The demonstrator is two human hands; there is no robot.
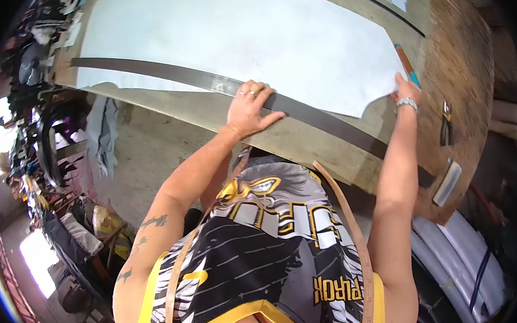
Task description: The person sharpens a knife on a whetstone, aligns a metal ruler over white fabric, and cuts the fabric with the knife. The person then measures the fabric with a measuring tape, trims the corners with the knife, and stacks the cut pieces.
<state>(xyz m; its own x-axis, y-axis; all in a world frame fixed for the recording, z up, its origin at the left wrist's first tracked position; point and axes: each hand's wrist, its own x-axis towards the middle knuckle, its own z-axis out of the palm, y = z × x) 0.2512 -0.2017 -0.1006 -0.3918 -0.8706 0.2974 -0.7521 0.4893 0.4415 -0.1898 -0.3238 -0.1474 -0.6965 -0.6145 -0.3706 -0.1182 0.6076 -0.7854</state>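
A long grey metal straightedge (328,121) lies across the lower part of a large white sheet (238,32), its right end running past the sheet. My left hand (249,109) presses on the straightedge near its middle, fingers bent over it and thumb spread along its near side. At the sheet's right edge is my right hand (408,91), its fingers curled and apparently pinching the edge; the fingertips are partly hidden. Right beside those fingers rests a slim teal and brown tool (407,65), whose exact kind I cannot make out.
Pliers with yellow and black handles (447,125) and a pale flat bar (448,184) lie on the right side of the wooden table (460,68). Grey rolls (454,262) stand below at right. Piled materials (92,227) fill the left. A tape measure (351,223) hangs round my neck.
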